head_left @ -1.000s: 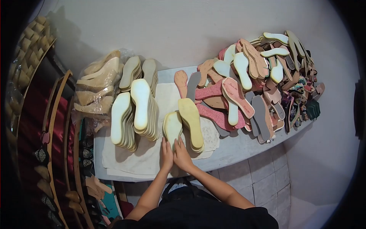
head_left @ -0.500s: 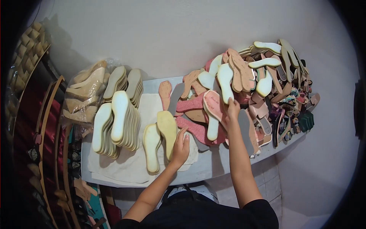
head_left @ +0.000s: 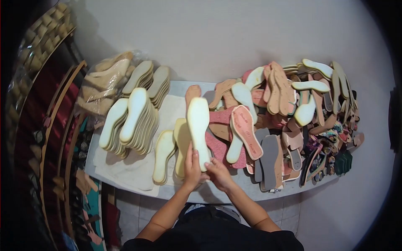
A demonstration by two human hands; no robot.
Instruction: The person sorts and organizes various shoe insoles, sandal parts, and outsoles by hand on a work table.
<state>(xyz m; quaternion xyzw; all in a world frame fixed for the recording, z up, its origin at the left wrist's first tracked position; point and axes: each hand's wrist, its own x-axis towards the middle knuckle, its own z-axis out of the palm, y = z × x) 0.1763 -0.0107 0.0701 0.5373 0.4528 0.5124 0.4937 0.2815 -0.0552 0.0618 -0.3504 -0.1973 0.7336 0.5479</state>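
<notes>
A cream-white insole (head_left: 199, 125) stands raised over the middle of the table, its wide end pointing away from me. My left hand (head_left: 193, 169) closes on its left edge near the narrow end. My right hand (head_left: 220, 175) pinches the same end from the right, thumb on the face. Beside my left hand lie a pale yellow insole (head_left: 180, 144), partly covered, and a small stack of cream insoles (head_left: 163, 157). Just past my right hand, a pink printed insole (head_left: 246, 131) lies across another white one (head_left: 235, 151).
Tall stacks of cream insoles (head_left: 136, 113) and greyish insoles (head_left: 159, 85) stand on the table's left, beside plastic-wrapped wedge heels (head_left: 106, 81). Piled insoles and shoe parts (head_left: 318, 125) cover the right side. A shelf rack (head_left: 67, 138) stands at far left.
My right hand has brought the white insole from the right-hand pile to the middle, in front of me. My left hand has closed on it too. The view has shifted slightly.
</notes>
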